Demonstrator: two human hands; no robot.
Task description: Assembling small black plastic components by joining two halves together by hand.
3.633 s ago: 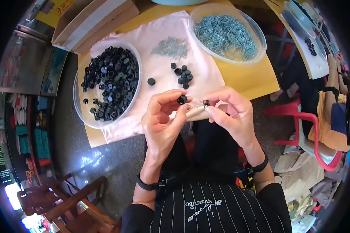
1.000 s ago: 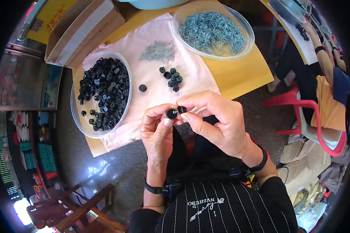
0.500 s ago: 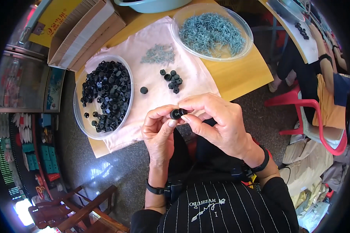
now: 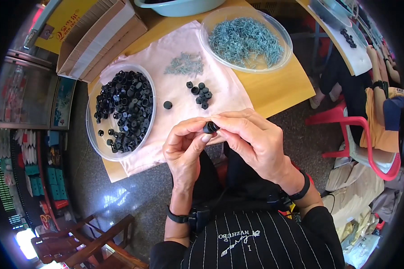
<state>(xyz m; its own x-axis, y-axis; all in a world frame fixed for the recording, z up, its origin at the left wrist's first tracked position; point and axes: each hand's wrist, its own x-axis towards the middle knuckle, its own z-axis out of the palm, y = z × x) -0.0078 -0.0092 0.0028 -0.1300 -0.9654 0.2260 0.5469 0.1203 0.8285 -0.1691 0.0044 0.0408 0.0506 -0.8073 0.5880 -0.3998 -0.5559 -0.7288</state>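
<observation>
Between my two hands, just past the cloth's near edge, is a small round black plastic cap [image 4: 210, 127]. My left hand [image 4: 184, 150] pinches its left side with thumb and index finger. From the right, the thumb and fingertips of my right hand [image 4: 258, 143] close on its other end; whether that end is a separate piece I cannot tell. Beyond my hands, several loose black caps [image 4: 203, 95] lie in a cluster on the pink cloth [image 4: 166, 54], and one black cap [image 4: 167, 105] sits apart to the left. Behind them is a small heap of screws [image 4: 184, 64].
A clear round tub [image 4: 153, 105] full of black caps stands at the left. Another tub [image 4: 291, 45] at the far right holds many screws. A cardboard box [image 4: 101, 40] and a pale blue basin [image 4: 184, 8] are behind. Someone sits by a red chair [image 4: 368, 130] at right.
Both hands' fingertips have shifted slightly to the right with the black cap, and my right fingers have closed in further around its end. The loose caps and screws lie as before.
</observation>
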